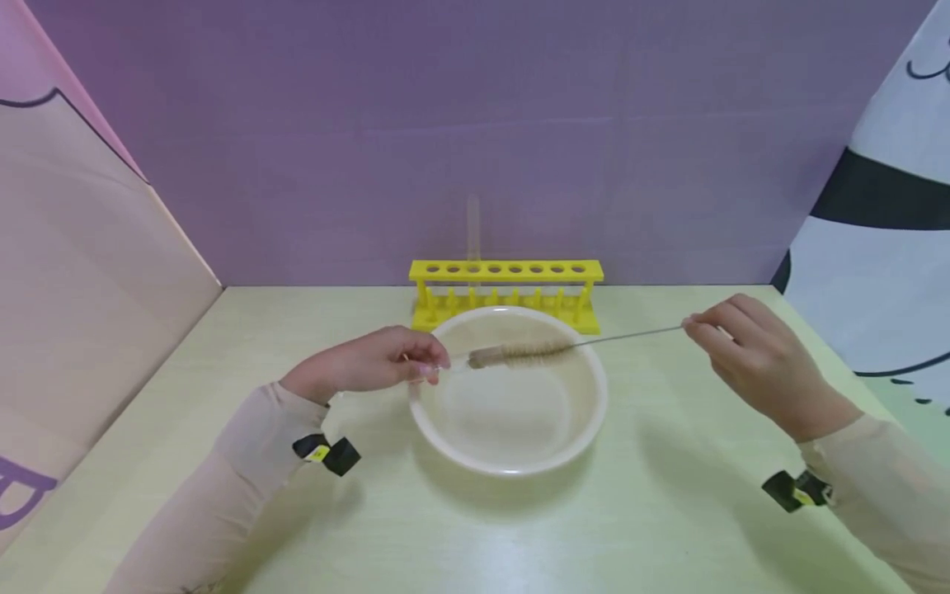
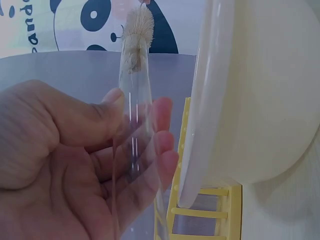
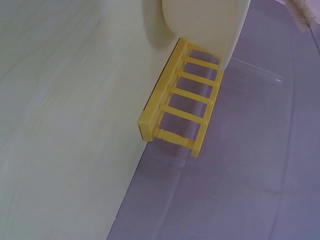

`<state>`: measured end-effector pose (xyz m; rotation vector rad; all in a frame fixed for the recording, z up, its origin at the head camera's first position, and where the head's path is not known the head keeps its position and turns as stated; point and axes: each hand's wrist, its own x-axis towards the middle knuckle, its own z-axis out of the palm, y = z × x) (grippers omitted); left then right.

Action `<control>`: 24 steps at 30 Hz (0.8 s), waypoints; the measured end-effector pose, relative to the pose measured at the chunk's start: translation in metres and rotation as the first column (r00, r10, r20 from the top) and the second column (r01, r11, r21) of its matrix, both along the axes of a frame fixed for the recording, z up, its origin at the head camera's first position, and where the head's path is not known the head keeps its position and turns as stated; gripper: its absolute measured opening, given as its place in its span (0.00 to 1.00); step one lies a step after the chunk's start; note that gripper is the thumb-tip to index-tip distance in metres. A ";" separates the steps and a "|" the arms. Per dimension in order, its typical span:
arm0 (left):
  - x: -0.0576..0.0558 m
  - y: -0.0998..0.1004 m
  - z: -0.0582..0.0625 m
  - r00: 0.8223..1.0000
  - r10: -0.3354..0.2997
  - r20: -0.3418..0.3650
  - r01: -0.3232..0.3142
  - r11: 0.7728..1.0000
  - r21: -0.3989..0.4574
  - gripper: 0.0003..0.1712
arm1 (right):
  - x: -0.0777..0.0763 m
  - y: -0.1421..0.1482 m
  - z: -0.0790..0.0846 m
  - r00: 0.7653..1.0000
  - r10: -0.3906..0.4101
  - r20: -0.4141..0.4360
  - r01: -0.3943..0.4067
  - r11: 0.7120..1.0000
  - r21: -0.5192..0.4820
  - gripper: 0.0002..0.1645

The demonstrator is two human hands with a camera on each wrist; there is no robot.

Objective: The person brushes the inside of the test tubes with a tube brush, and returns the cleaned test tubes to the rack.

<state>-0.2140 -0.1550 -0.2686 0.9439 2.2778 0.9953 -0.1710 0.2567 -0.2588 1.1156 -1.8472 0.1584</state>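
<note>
My left hand (image 1: 386,359) holds a clear glass test tube (image 2: 134,115) between thumb and fingers, lying nearly level over the left part of the white basin (image 1: 508,472). The tip of a bristly test tube brush (image 1: 538,353) is inside the tube's mouth, while the rest of its pale bristles stay outside. My right hand (image 1: 764,359), off to the right of the basin, pinches the far end of the brush's thin wire handle (image 1: 631,337). In the right wrist view, only part of the brush (image 3: 301,14) shows at the upper right corner; the hand itself is out of frame.
Behind the basin stands a yellow test tube rack (image 1: 507,271) with a row of round holes. One clear test tube (image 1: 473,227) stands upright in it. A purple wall (image 1: 482,124) closes off the back of the pale table (image 1: 475,544), with printed panels on both sides.
</note>
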 end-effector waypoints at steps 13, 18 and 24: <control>0.009 0.006 0.003 0.972 0.022 -0.232 -0.041 0.996 -0.076 0.13 | 0.001 -0.002 0.002 0.993 -0.057 0.106 0.049 0.996 0.068 0.17; 0.010 0.006 0.001 0.955 0.038 -0.295 -0.062 0.995 -0.074 0.12 | 0.003 -0.005 0.002 0.990 -0.068 0.127 0.058 0.995 0.079 0.12; 0.013 0.008 -0.002 0.939 0.064 -0.338 -0.089 0.994 -0.059 0.12 | 0.006 -0.007 0.004 0.979 -0.114 0.166 0.096 0.989 0.114 0.27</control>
